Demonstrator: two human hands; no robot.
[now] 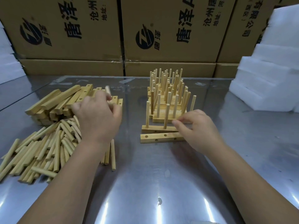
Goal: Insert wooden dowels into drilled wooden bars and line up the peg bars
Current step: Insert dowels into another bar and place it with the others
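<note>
Shiny steel table (153, 183) fills the foreground, and two bare forearms reach over it. Nearest on the left we see a loose pile of dowels (48, 151): short, pale, round wooden sticks lying at all angles.

To the right lies an empty drilled bar (160, 137), a pale square-edged strip with round holes in its top and front faces. Touching it behind is a two-peg bar (155, 129) with two dowels standing upright. The right hand (199, 130) lies over the right ends of both, fingers bent; we cannot tell whether it grips either one.

Farther back on the left, the left hand (97, 117) is curled round a dowel (108, 91), whose blurred tip pokes out above the fingers. Just beyond it sits a stack of drilled bars (64, 101), lying flat and crosswise.

Behind the two-peg bar, finished peg bars (168, 97) stand packed together in rows, their upright dowels forming a dense thicket.

At the back we see cardboard boxes (169, 29) with black print, and white foam blocks (267, 78) on the right.
</note>
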